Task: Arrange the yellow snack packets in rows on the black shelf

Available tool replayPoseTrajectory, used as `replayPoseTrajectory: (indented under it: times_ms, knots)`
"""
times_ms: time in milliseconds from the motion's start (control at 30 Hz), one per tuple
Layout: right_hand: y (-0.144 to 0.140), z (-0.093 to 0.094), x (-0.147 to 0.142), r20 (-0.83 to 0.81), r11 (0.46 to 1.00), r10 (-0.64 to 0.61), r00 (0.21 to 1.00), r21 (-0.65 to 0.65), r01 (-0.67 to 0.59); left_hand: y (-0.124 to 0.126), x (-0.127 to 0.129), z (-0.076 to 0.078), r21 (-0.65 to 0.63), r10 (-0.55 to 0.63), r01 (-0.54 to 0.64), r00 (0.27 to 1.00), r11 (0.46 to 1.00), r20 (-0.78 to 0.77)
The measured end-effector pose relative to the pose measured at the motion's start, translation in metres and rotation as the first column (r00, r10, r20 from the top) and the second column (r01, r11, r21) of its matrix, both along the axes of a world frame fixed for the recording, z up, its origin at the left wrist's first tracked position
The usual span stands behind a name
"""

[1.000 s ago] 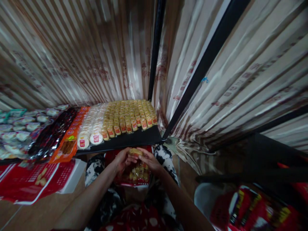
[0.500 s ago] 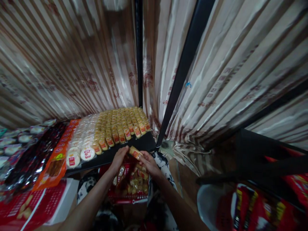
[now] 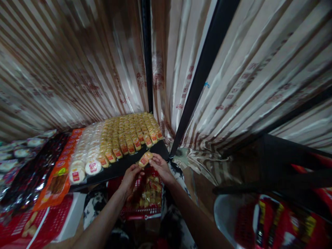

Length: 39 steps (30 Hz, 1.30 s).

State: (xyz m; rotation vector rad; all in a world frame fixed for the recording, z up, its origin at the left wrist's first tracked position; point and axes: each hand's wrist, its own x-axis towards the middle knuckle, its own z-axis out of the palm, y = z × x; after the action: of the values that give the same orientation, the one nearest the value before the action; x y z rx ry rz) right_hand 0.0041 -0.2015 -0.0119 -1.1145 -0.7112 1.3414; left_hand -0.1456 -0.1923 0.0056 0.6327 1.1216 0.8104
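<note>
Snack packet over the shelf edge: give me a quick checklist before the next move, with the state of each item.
1. Right hand grips the wrapped snack packet: ok.
2. Left hand free of the packet: cannot tell, its fingertips are close under it.
3. Bare black shelf in front of the yellow packet rows: ok.
4. Red basket on the lap holds more packets: ok.
5. Packet label side up, like the rows: cannot tell, blurred.

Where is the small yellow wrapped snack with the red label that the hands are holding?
In the head view, just below centre: the small yellow wrapped snack with a red label is held by the right hand, above the red basket and at the black shelf's front edge.
</note>
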Motion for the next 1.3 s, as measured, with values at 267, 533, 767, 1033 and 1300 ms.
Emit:
replayPoseTrajectory:
  times_ms: [267,533,767,1033,1300]
  knots:
    - [0.022,-0.012,-0.007,0.085,0.996,-0.076,0.994,0.054,0.071,0.005,0.006,-0.012,0.087,-0.076,0.092,0.981,0.992,-0.179]
    - [0.042,-0.012,0.001,0.463,0.980,-0.064,0.884,0.197,-0.032,0.025,0.009,0.005,0.542,0.209,0.266,0.721,0.797,-0.661]
    - [0.056,-0.006,0.000,0.578,0.963,-0.028,0.815,0.234,-0.133,0.055,0.013,0.003,0.593,0.170,0.296,0.779,0.749,-0.603]
    - [0.066,-0.008,0.003,0.929,0.955,-0.257,0.267,0.287,-0.076,0.069,0.008,-0.006,0.664,0.418,0.268,0.600,0.698,-0.682]
    - [0.068,-0.024,0.006,0.922,0.936,-0.312,0.230,0.340,-0.091,0.078,0.030,-0.007,0.671,0.413,0.286,0.605,0.684,-0.680]
